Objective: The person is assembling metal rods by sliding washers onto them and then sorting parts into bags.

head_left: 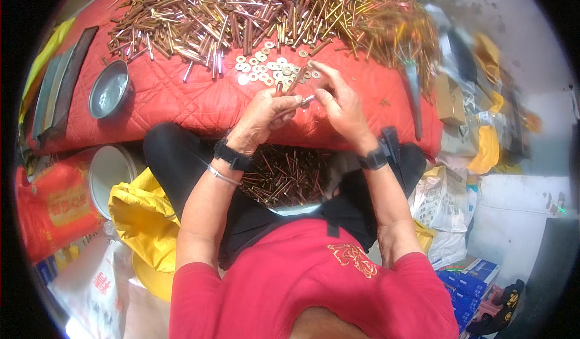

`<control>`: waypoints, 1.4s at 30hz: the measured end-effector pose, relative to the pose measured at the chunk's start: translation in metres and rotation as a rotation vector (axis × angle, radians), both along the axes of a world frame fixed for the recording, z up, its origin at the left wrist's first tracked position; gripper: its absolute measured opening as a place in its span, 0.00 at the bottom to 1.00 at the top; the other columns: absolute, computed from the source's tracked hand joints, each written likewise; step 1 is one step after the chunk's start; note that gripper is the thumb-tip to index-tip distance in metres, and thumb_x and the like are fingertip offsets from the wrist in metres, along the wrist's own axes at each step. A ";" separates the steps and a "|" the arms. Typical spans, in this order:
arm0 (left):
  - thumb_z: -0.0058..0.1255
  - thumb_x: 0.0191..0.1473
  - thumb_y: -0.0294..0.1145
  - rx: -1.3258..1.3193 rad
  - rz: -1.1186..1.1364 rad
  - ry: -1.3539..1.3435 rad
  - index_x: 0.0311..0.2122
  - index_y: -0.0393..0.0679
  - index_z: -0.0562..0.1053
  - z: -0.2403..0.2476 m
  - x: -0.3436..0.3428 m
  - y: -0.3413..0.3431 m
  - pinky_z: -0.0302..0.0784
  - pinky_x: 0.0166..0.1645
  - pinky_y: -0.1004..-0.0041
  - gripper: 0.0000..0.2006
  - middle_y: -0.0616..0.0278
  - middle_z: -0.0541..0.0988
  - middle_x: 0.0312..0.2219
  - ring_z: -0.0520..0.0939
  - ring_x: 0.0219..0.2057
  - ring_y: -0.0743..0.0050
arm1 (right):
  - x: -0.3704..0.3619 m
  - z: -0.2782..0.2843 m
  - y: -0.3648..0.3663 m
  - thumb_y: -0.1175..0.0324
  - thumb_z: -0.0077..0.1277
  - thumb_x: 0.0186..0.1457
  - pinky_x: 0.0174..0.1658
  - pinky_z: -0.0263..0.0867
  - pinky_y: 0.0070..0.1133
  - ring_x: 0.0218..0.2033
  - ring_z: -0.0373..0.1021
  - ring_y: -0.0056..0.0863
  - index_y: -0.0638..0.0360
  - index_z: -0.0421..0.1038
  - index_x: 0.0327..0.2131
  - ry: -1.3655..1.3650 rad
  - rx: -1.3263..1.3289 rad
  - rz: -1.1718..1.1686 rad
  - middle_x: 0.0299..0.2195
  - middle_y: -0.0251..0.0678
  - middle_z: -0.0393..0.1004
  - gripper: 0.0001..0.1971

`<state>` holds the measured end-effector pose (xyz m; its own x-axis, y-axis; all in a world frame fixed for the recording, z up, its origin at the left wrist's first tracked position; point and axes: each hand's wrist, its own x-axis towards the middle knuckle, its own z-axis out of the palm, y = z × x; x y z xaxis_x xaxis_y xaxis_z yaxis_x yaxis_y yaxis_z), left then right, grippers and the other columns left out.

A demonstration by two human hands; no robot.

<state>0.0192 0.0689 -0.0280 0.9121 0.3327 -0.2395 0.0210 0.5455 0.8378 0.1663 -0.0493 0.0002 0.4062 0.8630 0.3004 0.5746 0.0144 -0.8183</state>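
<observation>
OK, left hand (267, 113) gripped metal rods (296, 80); right hand (345, 105), thumb and forefinger apart, was near loose washers (277, 74).

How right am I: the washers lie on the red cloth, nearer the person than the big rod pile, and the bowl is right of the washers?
One slip: the head view shows the bowl left of the washers, not right. The rest stands.
</observation>
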 end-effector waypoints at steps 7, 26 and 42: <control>0.52 0.53 0.38 0.033 0.001 -0.003 0.32 0.41 0.76 -0.002 0.001 -0.001 0.46 0.16 0.84 0.10 0.79 0.63 0.13 0.57 0.12 0.91 | -0.002 0.000 -0.004 0.68 0.46 0.58 0.37 0.65 0.21 0.29 0.69 0.26 0.58 0.63 0.53 -0.023 -0.057 -0.013 0.31 0.40 0.72 0.19; 0.51 0.54 0.37 -0.005 -0.034 0.008 0.31 0.40 0.76 -0.006 0.002 -0.003 0.47 0.16 0.84 0.10 0.79 0.62 0.12 0.57 0.12 0.91 | 0.002 -0.004 -0.006 0.70 0.48 0.57 0.35 0.65 0.25 0.26 0.69 0.28 0.58 0.63 0.53 0.139 -0.170 -0.098 0.24 0.35 0.70 0.20; 0.52 0.55 0.35 0.230 -0.032 0.050 0.29 0.42 0.74 -0.012 0.007 -0.009 0.52 0.17 0.84 0.08 0.77 0.66 0.13 0.62 0.13 0.91 | -0.001 -0.014 -0.010 0.72 0.41 0.60 0.30 0.66 0.18 0.25 0.68 0.17 0.58 0.69 0.47 0.428 -0.146 0.027 0.28 0.30 0.73 0.13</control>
